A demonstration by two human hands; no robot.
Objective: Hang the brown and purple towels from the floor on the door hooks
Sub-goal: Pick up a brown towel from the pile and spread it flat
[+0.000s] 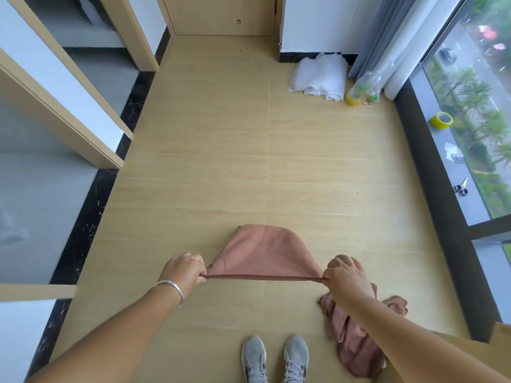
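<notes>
Fingers of both hands pinch the near edge of the brown towel [262, 252], stretching that edge into a taut horizontal line above the floor [221, 150]. Left hand [184, 269] grasps one corner with fingers curled around the fabric; right hand [347, 275] grasps the opposite corner in the same way. Beyond the stretched edge, the towel's body sags forward in a rounded fold; whether its far end touches the floor cannot be told.

Second towel [356, 335], of a similar pinkish-brown tone, lies crumpled on the floor below the right forearm, just beside the right one of the grey shoes [296, 357].

Door [221, 15], closed, stands at the far end of the tiled floor. White plastic wrap [318, 77] is heaped against the far wall, with a clear bag of coloured items [365, 92] next to it by the curtain [387, 37].

Window sill [442, 150], at right, carries a roll of yellow tape [441, 120] and, nearer, a pair of scissors [461, 187].

Bracelet [172, 291] circles the left wrist.
</notes>
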